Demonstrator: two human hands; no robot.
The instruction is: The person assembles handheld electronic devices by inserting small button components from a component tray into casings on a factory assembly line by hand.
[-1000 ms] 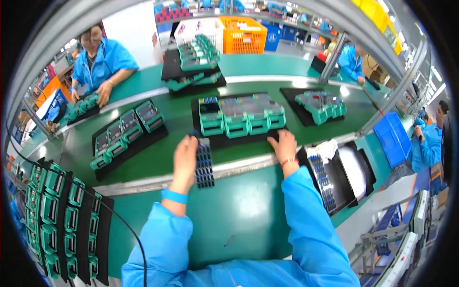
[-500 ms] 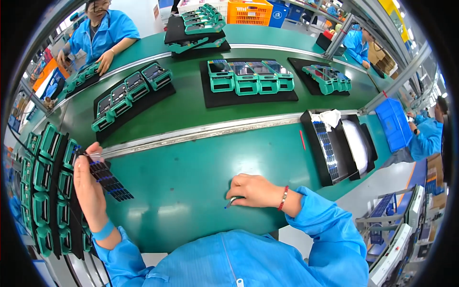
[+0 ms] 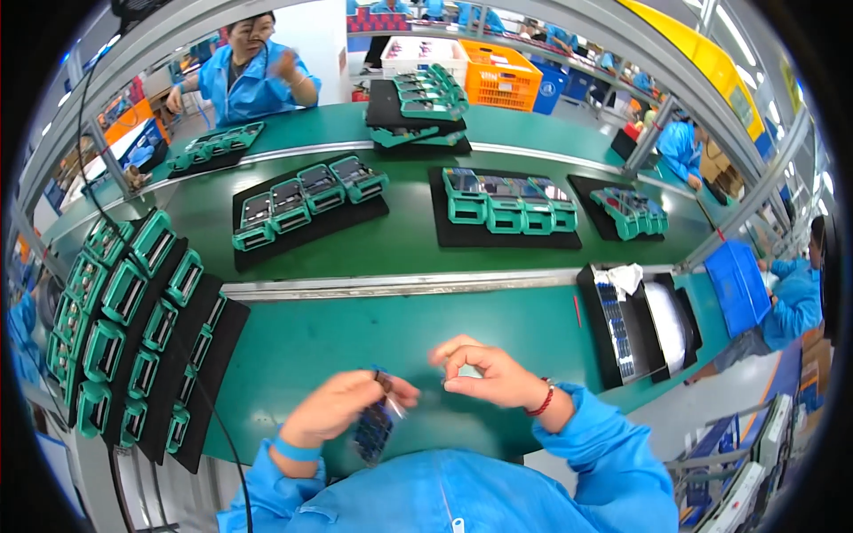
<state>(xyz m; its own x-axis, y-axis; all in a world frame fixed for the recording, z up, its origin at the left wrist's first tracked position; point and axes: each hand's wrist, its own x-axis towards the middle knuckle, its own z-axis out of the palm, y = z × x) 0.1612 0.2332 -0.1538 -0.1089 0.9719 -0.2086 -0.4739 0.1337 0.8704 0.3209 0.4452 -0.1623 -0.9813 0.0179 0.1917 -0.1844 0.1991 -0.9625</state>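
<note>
My left hand (image 3: 333, 404) pinches a dark, glossy sheet (image 3: 373, 431) of small black pieces with blue tabs, which hangs below the fingers, close to my body. Some motion blur softens its edges. Just to the right, my right hand (image 3: 498, 377) hovers over the green table (image 3: 293, 342) with thumb and forefinger curled together. Whatever lies in those fingers is too small and smeared to name. A gap separates the two hands.
Black boards carrying green-framed units (image 3: 124, 293) are stacked at my left. Beyond the metal rail (image 3: 355, 287), more loaded boards (image 3: 506, 235) lie on a green surface. At right are a black box (image 3: 655, 373) with similar sheets, a thin red stick (image 3: 577, 311) and a blue bin (image 3: 737, 284). Co-workers sit beyond.
My left hand has come from the stacked boards toward the middle, bringing the sheet. My right hand has risen slightly and turned; the small metal tool seen in it before no longer shows clearly.
</note>
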